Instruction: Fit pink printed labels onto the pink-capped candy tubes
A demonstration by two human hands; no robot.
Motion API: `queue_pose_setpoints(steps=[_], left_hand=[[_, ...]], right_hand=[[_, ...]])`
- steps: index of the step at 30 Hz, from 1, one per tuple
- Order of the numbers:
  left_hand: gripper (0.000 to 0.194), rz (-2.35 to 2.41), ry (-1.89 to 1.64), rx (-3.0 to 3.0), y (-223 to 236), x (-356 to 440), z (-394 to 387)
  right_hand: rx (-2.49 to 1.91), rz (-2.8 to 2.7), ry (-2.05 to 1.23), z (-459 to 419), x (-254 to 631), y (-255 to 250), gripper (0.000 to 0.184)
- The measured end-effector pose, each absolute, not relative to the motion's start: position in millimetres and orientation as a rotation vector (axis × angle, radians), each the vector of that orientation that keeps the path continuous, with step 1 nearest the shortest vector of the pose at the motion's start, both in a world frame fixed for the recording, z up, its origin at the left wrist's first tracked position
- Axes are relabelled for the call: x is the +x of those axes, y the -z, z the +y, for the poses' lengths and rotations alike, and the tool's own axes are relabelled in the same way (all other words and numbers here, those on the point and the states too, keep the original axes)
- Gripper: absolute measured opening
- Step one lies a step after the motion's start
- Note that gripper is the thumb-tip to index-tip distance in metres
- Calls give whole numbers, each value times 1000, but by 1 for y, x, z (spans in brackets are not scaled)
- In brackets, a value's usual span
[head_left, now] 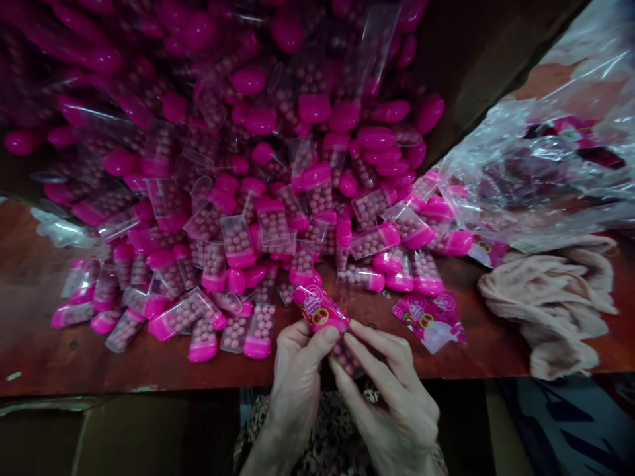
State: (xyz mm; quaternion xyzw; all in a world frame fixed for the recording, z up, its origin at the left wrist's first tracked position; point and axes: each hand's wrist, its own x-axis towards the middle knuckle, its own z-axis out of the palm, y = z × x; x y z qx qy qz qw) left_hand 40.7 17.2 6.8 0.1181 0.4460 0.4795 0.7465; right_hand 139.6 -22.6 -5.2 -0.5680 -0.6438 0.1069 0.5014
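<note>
The left hand [295,390] and right hand [391,396] meet at the near edge of a reddish-brown wooden table [94,357], holding a clear tube of pink candy balls [346,357] upright-tilted between them. A pink printed wrapper [320,307] sits around the tube's far end. The left thumb and fingers pinch the tube and wrapper from the left, while the right fingers [372,347] lie close together along the right side, their tips at the wrapper's near edge. The wrapper shows round pink swirls and a red-and-green circle; its lettering is too small to read. A matching flat wrapper [429,322] lies to the right. Capped tubes [238,244] heap across the table toward the far side. Farther right are a crumpled plastic bag [536,172] and a beige cloth [550,304].
</note>
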Motion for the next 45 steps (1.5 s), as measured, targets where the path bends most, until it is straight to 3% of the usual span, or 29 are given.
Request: queue_pose_setpoints(steps=[5,13,18,23,34,45], left_hand=[[16,1005,-1115,196,-7,35,24],[17,964,-961,150,-9,46,14],[19,941,-907,196,-9,39,13],[17,944,-849,247,-6,41,7],[21,965,-801,489,-12,33,13],[23,1010,-939,381,-9,35,12]], right_hand=[[-1338,-1616,-509,-27,147,8,42],[-1407,-1495,-382,-26,144,5,32],[-1401,-1531,-345,-24,151,8,54],[-1280,-1525,-383,-22,158,17,44],[-1235,-1603,-208,-21,162,17,51],[-1223,-1633,-255,-22,162,19,36]])
